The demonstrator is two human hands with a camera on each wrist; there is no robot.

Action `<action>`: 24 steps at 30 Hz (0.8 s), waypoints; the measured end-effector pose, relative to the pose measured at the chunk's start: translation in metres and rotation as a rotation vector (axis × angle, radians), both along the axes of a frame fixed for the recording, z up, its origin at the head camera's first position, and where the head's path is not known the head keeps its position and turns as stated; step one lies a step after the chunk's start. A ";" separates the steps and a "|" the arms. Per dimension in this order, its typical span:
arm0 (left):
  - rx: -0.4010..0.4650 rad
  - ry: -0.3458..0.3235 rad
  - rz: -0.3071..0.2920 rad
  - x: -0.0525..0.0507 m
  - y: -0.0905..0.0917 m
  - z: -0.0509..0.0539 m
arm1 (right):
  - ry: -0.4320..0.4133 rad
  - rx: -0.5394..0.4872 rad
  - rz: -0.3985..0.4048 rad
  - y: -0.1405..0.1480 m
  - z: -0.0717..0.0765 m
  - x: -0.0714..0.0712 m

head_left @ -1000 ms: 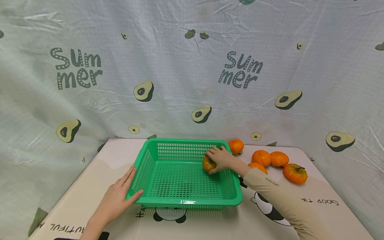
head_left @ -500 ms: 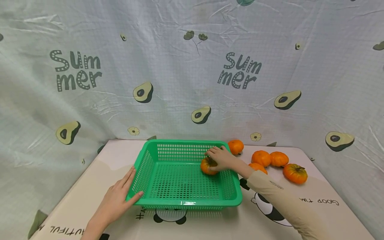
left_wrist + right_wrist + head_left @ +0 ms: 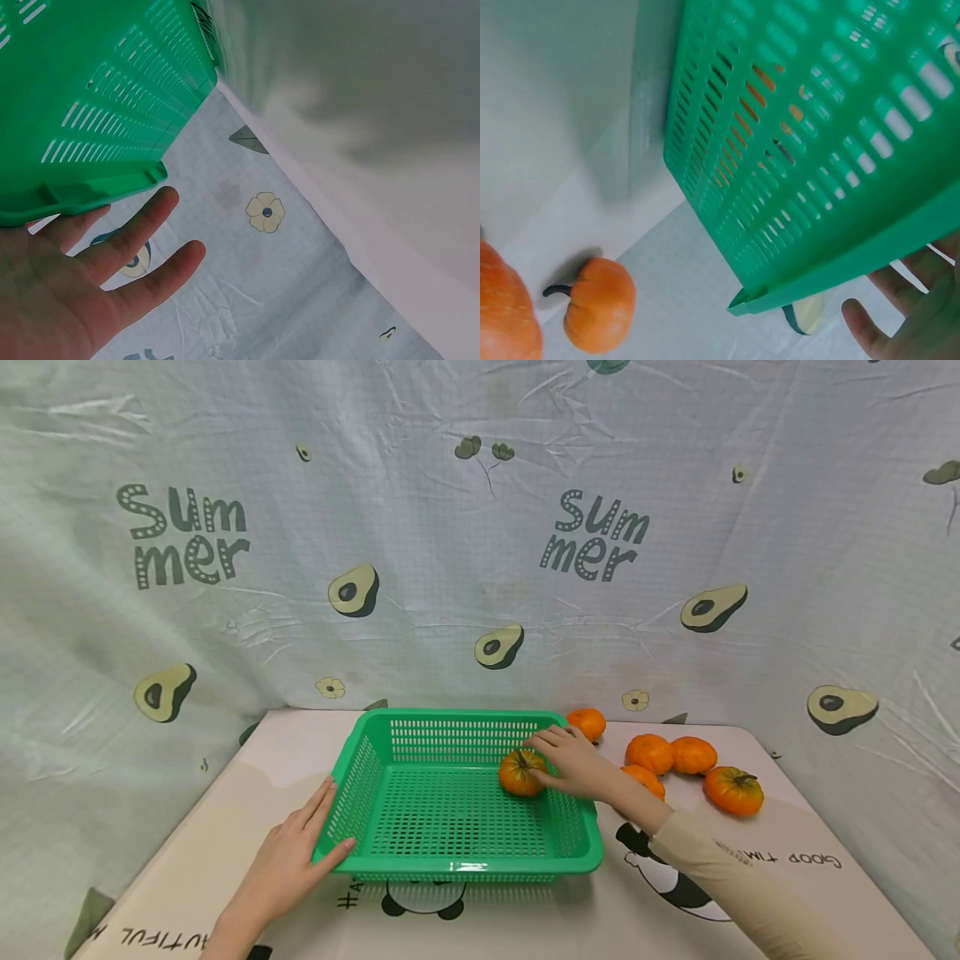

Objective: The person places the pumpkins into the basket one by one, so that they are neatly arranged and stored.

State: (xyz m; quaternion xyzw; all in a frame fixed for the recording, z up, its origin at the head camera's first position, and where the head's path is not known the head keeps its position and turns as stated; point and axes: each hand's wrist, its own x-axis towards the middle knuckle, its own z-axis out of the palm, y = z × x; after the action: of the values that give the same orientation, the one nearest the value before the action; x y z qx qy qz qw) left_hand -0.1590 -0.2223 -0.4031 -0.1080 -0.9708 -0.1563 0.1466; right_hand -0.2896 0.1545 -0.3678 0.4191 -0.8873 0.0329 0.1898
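A squat orange pumpkin (image 3: 518, 778), upright on the floor of a green basket (image 3: 468, 866), close beside the fingers of the right hand (image 3: 576, 763). By its look, probably light, stiff-skinned and hard to crush, yet smooth and round enough to slip or roll from a loose hold. Best taken across the broad flanks, thumb opposite the longer fingers, with no pull on the stem (image 3: 519, 758). Right fingers loosely spread rather than clasped, thumb tip overlapping the pumpkin's near flank; hard to tell from this angle whether touching or just clear. Past those fingers, outside the basket on the bench (image 3: 487, 937): a back pumpkin (image 3: 588, 723), an inner pumpkin (image 3: 648, 753) just beside an outer pumpkin (image 3: 693, 755), a half-hidden pumpkin (image 3: 647, 782) behind the wrist, and a green-tinged pumpkin (image 3: 734, 792) farthest out. Across the basket from the right fingers, the left hand (image 3: 288, 860), fingers extended against the rim, thumb laid over it, wrapped round nothing. Likely thin, springy plastic under those fingers, apt to slide if nudged, best steadied by the rim. Beyond all fingers, a printed cloth (image 3: 420, 510).
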 end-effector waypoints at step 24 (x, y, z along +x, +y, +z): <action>0.025 0.009 -0.008 0.000 0.001 -0.001 | 0.071 -0.258 -0.102 0.060 -0.033 0.066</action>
State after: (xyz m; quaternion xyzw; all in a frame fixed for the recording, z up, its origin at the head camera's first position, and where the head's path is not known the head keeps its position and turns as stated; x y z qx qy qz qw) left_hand -0.1591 -0.2215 -0.4038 -0.1108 -0.9676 -0.1683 0.1519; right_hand -0.2241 0.2150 -0.4003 0.3466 -0.8885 0.1223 0.2748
